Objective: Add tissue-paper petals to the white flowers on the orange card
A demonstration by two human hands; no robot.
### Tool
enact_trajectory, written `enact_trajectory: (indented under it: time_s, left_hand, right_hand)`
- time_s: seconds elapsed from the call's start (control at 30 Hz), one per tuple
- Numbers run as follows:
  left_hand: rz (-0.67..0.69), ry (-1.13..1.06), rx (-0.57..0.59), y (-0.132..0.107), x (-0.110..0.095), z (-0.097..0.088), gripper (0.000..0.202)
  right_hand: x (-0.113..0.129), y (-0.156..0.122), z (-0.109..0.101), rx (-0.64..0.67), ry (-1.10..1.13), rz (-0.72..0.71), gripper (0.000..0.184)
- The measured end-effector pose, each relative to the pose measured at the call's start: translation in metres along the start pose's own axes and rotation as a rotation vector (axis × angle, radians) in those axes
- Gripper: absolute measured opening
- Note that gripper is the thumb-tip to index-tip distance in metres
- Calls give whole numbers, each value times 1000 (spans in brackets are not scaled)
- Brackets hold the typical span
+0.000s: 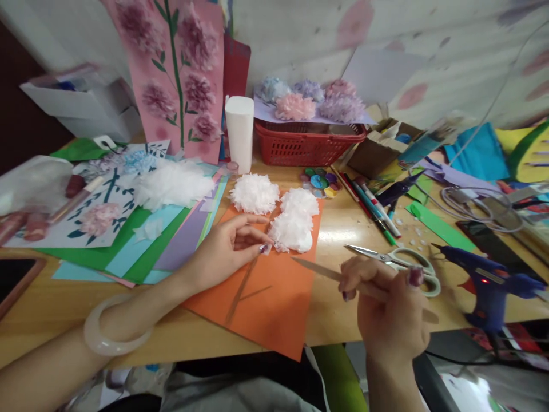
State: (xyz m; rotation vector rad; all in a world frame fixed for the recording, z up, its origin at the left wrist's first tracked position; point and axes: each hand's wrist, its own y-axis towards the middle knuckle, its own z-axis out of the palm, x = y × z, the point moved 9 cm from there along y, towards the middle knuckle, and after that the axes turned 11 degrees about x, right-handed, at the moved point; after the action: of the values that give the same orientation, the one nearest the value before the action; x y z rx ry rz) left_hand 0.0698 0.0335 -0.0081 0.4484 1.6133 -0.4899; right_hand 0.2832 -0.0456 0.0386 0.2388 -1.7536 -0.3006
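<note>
My left hand (229, 246) rests on an orange paper sheet (274, 303), fingers stretched out and close together, fingertips touching the nearest of three white tissue-paper flowers (291, 232). Thin brown paper strips (242, 289) lie on the orange sheet below that hand. My right hand (388, 312) is closed around a thin brown strip (317, 269) that points left over the sheet. Scissors (398, 260) lie on the table just behind my right hand.
A blue glue gun (489, 286) stands at the right. Behind are a red basket (306, 143) topped with pastel paper flowers, a white cup (239, 133), a paint palette (319, 182), pens (373, 206), and coloured paper sheets (141, 240) at left. A pink flower poster (175, 74) leans against the wall.
</note>
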Motion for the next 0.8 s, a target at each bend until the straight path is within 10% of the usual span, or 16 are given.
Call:
enact_trajectory:
  time_s: [0.8]
  left_hand:
    - [31, 276, -158, 41, 2, 12, 40]
  right_hand:
    - [-2, 36, 37, 176, -442, -74, 61]
